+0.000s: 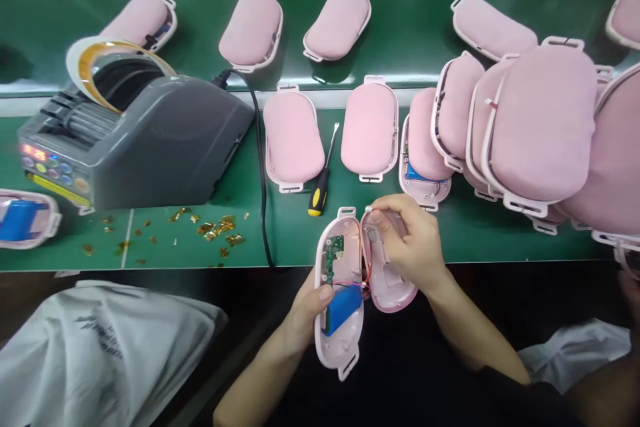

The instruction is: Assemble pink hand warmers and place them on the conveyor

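Observation:
My left hand [306, 313] grips one half of an opened pink plastic casing [345, 350], its thumb on the inside by the blue battery pack [344, 309]. A green circuit board [334, 255] sits in the upper part of that half. Red wires cross from it to the other half, a pink cover [393, 297]. My right hand [407, 240] holds this cover near its top, fingers bent. A small white piece [369, 209] shows by the fingertips; whether they pinch it I cannot tell. Both halves stand side by side, angled open, just in front of the bench edge.
A grey tape dispenser [165, 147] stands left, its black cable [263, 193] running to the bench edge. Amber tape scraps [217, 228] lie before it. A screwdriver [323, 177] rests between two pink casings [294, 137]. Stacked casings [545, 123] crowd the right.

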`<state>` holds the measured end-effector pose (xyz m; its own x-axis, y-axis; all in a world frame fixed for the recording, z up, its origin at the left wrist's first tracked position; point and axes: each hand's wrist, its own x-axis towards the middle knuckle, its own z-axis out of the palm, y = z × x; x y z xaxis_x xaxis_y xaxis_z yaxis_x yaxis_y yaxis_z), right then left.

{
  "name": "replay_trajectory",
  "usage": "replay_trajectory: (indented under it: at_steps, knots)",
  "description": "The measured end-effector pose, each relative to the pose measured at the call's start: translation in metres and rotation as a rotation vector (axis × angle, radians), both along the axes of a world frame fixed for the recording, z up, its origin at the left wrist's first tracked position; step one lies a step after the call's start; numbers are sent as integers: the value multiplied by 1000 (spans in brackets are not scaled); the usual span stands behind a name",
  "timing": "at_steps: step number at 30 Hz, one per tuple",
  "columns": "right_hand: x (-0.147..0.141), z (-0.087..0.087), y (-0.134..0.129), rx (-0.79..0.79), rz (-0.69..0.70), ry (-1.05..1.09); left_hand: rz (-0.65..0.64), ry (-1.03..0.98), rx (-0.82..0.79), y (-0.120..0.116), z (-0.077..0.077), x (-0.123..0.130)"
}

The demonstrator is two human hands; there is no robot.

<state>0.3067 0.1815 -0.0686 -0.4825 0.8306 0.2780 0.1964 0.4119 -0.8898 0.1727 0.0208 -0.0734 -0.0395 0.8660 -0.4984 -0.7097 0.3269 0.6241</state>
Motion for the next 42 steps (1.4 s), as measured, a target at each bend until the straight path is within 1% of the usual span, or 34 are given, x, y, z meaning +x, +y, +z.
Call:
replay_trajectory:
  at_steps: [2, 4, 7, 11, 13, 16, 21, 23, 27, 32, 36, 39, 42]
  knots:
    - [2, 2, -6, 198, 98, 28, 35, 26, 26, 2, 2, 2]
    - [4, 3, -10, 300, 184, 41, 62, 46, 56, 5, 4, 4]
    - [6, 1, -14, 335, 224, 34, 50, 92, 42, 8, 4, 5]
    - [5, -1, -15, 374, 257, -10, -93, 244, -33, 8, -1, -1]
    - [4, 0, -15, 382, 268, -38, -139, 300, -41, 7, -4, -4]
    - [4, 0, -16, 380, 280, -46, -134, 315, 1, 7, -3, -6]
    - [6, 1, -15, 360, 327, -22, -98, 218, 170, 12, 5, -3]
    - [7, 1, -14, 348, 347, -20, -83, 197, 197, 14, 8, -3]
    - [7, 4, -11, 328, 367, -22, -111, 262, 193, 15, 10, -5]
    - [11, 6, -8, 320, 404, -33, -165, 331, 256, 17, 9, -8]
    - [10, 4, -3, 269, 379, -10, -155, 397, 220, 19, 7, -9]
    - [7, 5, -1, 231, 339, -27, -181, 462, 200, 22, 6, -12]
    - [10, 9, 1, 245, 280, -61, -207, 438, 220, 25, 7, -14]
